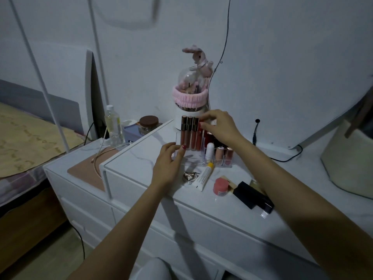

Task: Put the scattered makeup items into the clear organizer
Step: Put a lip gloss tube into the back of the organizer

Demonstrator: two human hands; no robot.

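A home bedroom: a bed (30, 138) beside a white dresser (141, 199) holding makeup.

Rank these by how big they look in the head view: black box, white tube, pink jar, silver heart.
1. black box
2. white tube
3. pink jar and silver heart: look alike, heart partly hidden by the left hand, so unranked.

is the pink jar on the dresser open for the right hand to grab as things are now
Probably yes. The pink jar sits uncovered on the dresser top, with only a white tube and a black box beside it. The right hand is up at the clear organizer, and would just draw back.
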